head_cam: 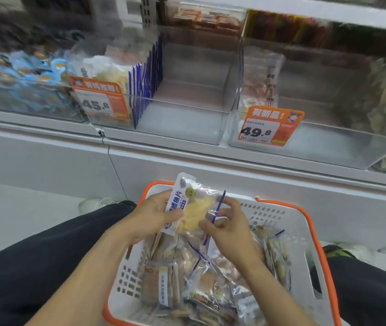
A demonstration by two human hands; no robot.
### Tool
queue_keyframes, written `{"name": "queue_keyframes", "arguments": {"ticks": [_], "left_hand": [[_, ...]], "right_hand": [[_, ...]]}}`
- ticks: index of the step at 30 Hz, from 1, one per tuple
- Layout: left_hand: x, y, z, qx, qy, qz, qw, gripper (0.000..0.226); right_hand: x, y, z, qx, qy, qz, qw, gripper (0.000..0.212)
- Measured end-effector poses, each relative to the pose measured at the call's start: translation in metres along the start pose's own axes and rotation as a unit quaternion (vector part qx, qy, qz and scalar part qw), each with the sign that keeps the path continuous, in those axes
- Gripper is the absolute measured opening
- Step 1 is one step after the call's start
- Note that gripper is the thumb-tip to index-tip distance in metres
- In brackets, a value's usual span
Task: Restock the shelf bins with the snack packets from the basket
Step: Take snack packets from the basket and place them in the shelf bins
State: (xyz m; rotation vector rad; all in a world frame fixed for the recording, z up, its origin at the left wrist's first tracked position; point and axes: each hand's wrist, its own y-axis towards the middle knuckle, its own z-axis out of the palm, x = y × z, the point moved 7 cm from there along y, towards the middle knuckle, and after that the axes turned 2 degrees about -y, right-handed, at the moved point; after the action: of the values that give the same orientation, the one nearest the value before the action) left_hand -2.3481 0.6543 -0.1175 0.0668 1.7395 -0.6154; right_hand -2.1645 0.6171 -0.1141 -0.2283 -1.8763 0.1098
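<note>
Our fingers [213, 225] are curled on a clear snack packet [193, 208] that we hold up over the basket [305, 234]. The left hand [150, 216] grips the packet from its printed white-and-blue side, thumb across the front, and the right hand [228, 228] pinches its other side near a blue seam line, fingertips bent in against the film. Pale yellow pieces show through the packet's clear middle. It stands tilted, its top edge leaning away from us toward the shelf.

Below our hands the white basket with its orange rim sits on the floor between our knees, in dark trousers. It is heaped with more packets [199, 285] of the same clear sort, lying loose at all angles; some show brownish contents, and the print on them is too small to read.

Ahead of us runs a white shelf [187, 151] carrying clear plastic bins. The middle bin [187, 128] holds a row of upright packets [145, 83] pressed to its left side, blue edges facing us; its right part is bare. An orange price tag [100, 101] reading 45.8 hangs on its front left. The bin to the right [316, 147] bears a tag [269, 127] reading 49.8 and holds a few blurred packets at its left and right ends. The bin at far left [22, 78] is full of blue-wrapped items, blurred. A white shoe [95, 204] shows beside the left knee.
</note>
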Motion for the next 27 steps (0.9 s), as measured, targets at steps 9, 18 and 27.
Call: {"name": "queue_keyframes", "arguments": {"ticks": [9,18,27], "left_hand": [[-0.143,-0.038,-0.091,-0.285,0.171,0.258,0.907,0.029],[-0.173,-0.001,-0.159,-0.415,0.488,0.258,0.723,0.068],[-0.166,0.016,-0.165,-0.422,0.500,0.310,0.690,0.077]], "right_hand": [[0.177,0.015,-0.020,-0.078,-0.085,-0.270,0.956,0.021],[0.270,0.155,-0.002,-0.173,-0.215,-0.181,0.944,0.011],[0.264,0.312,0.030,-0.162,-0.268,-0.027,0.949,0.035]]}}
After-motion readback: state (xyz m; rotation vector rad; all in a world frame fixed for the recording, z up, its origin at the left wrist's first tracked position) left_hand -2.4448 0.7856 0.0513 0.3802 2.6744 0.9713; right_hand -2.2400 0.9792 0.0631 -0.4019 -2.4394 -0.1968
